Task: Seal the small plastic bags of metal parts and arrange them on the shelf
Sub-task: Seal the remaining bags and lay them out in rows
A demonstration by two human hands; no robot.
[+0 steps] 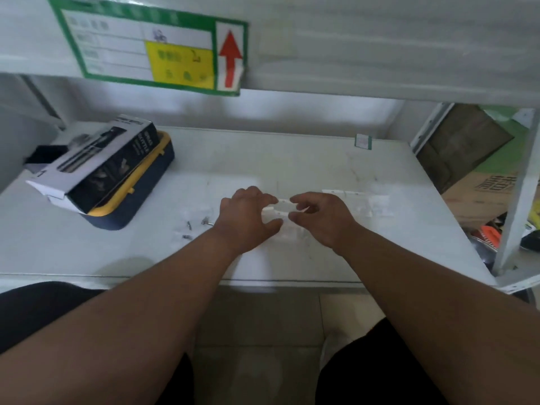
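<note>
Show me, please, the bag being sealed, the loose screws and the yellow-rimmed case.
bag (285, 205), head view, top strip between the hands
loose screws (206, 221), head view, one screw's shaft
yellow-rimmed case (137, 197), head view, dark side wall

White shelf board carries everything. Landmark: navy-and-yellow case at its left rear. Black-and-white carton lies tilted on top of case. Right of case, nearer front edge: loose dark metal parts on clear film. Further right, mid-board: clear plastic bag flat under two hands. Beyond that, far right of case: row of clear bags. Small green-edged tag at rear edge, well right of case.
</note>
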